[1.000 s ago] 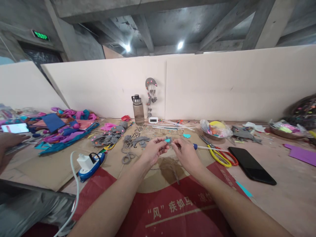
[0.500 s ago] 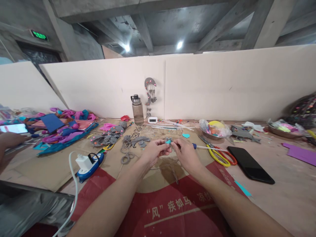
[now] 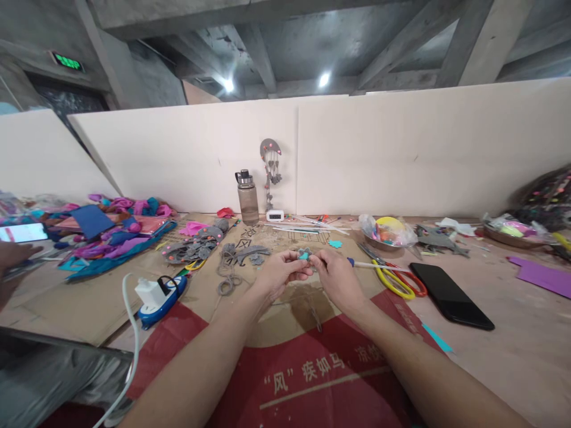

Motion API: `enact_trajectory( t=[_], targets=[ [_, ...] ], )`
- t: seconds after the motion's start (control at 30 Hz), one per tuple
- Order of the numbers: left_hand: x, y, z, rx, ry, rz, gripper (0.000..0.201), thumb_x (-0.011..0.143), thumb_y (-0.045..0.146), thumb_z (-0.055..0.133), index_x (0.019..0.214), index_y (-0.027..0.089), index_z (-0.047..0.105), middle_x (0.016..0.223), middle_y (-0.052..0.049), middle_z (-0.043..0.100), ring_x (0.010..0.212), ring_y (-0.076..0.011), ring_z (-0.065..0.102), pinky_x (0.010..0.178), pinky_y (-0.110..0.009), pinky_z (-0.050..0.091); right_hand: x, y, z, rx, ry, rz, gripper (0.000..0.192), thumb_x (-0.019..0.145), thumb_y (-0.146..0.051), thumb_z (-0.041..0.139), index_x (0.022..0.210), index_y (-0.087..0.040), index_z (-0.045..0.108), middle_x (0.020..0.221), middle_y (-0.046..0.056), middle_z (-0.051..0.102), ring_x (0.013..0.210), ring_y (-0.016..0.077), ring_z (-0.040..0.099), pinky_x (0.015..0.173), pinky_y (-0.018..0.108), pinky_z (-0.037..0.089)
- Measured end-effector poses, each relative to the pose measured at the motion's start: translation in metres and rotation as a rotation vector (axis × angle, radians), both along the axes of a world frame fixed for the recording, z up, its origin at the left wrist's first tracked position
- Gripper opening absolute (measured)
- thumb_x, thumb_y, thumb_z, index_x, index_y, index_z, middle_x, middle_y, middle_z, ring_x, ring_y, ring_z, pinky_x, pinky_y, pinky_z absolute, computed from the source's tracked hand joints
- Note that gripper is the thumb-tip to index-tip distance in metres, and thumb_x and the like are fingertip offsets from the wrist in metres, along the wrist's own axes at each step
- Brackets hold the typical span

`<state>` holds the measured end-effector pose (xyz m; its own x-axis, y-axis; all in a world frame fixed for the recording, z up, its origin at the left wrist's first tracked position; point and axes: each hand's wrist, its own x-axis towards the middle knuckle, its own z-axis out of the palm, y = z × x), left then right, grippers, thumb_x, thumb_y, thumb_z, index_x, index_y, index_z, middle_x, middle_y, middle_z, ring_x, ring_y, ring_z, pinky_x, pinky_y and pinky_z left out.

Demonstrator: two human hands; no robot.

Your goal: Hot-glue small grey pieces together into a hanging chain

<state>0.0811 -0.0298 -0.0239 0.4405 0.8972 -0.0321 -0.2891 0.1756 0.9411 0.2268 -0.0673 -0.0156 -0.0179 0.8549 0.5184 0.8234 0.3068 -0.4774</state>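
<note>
Over the cardboard, my left hand (image 3: 282,272) pinches a small teal piece (image 3: 304,256) with a bit of grey on it. My right hand (image 3: 335,278) has its fingers closed at the right side of that same piece; its fingertips partly cover it. Thin grey yarn (image 3: 318,318) trails beneath both hands onto the cardboard. Left of my left hand lie a coil of grey yarn (image 3: 228,285) and grey felt scraps (image 3: 256,259). A teal cutout (image 3: 335,244) rests just beyond my right hand. Yellow- and red-handled scissors (image 3: 404,284) are to its right.
A black phone (image 3: 450,296) lies at the right, near a bowl (image 3: 387,244) of bagged coloured items. A water bottle (image 3: 248,199) and a small white clock (image 3: 275,216) stand at the back. At left are a blue power strip (image 3: 163,303) and another person's hand (image 3: 15,255).
Both hands keep their hold on the teal piece, with only slight finger movement. The whole view has shifted a little.
</note>
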Motion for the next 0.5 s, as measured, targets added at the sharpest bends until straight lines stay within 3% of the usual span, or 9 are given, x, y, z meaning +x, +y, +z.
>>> enact_trajectory(
  t=[0.5],
  targets=[
    [0.0041, -0.0023, -0.0011, -0.071, -0.037, -0.022, 0.020, 0.062, 0.019, 0.076, 0.074, 0.009, 0.063, 0.063, -0.004, 0.064, 0.056, -0.0074, 0.058, 0.053, -0.016, 0.047, 0.0023, 0.0028, -0.0028, -0.076, 0.136, 0.038, 0.029, 0.089, -0.035, 0.044, 0.065, -0.020, 0.054, 0.065, 0.002, 0.059, 0.065, 0.0159, 0.052, 0.063, 0.027, 0.034]
  ],
)
